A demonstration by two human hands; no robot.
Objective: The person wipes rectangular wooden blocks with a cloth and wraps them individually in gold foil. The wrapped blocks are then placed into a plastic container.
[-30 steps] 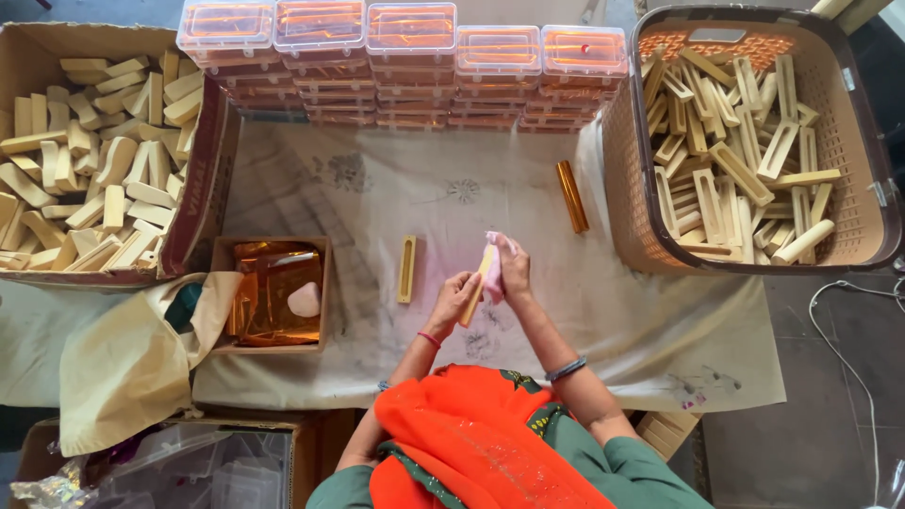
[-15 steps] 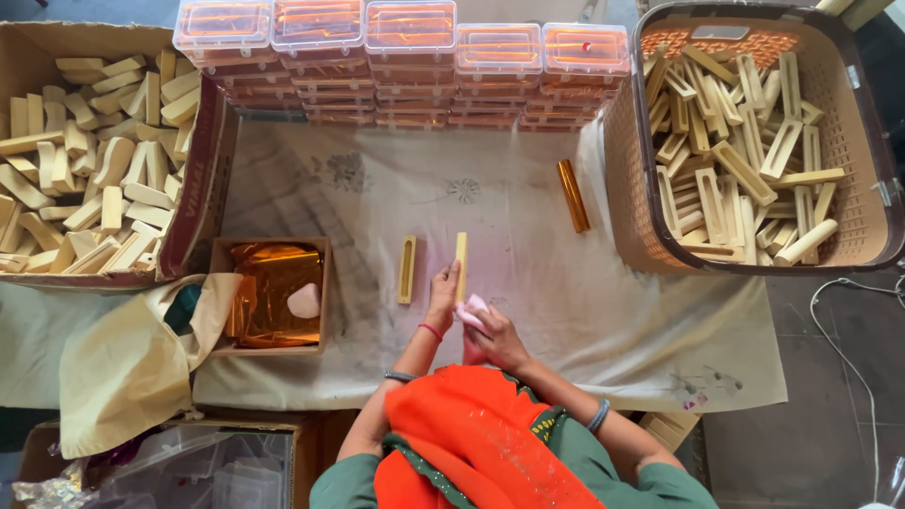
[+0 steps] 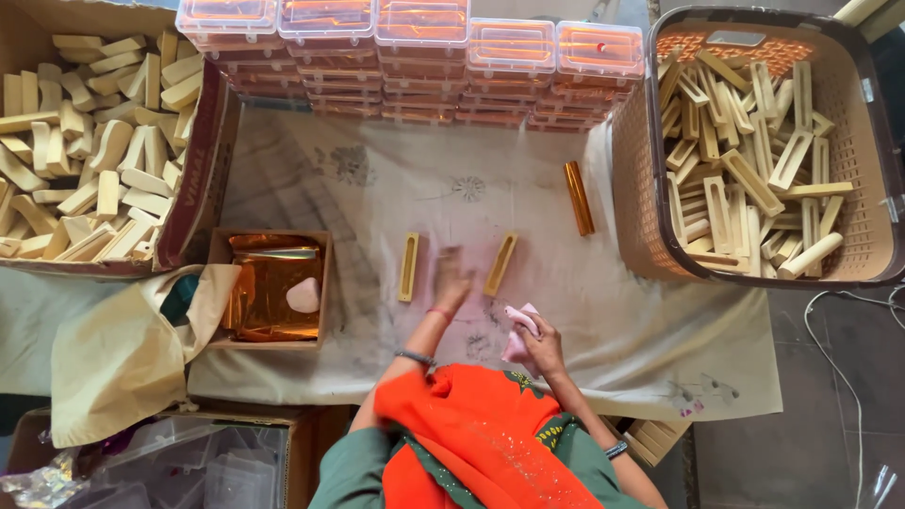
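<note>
Two pale wooden slotted pieces lie on the printed cloth [image 3: 377,179]: one upright [image 3: 408,267], the other tilted [image 3: 501,264]. My left hand [image 3: 452,280] hovers blurred between them, fingers apart and holding nothing. My right hand [image 3: 539,344] is lower and closer to my body, gripping a crumpled pink cloth [image 3: 518,325]. It does not touch either piece.
A cardboard box [image 3: 193,179] of wooden blocks stands at the left and a brown basket [image 3: 633,188] of slotted pieces at the right. Stacked clear plastic boxes [image 3: 424,38] line the back. Also here are a small box of orange foil [image 3: 269,287], a foil-wrapped stick [image 3: 578,198] and a beige bag [image 3: 113,349].
One second ago both hands held a wooden piece against the pink cloth. My left hand laid it beside the first piece and let go; my right hand drew back with the cloth.
</note>
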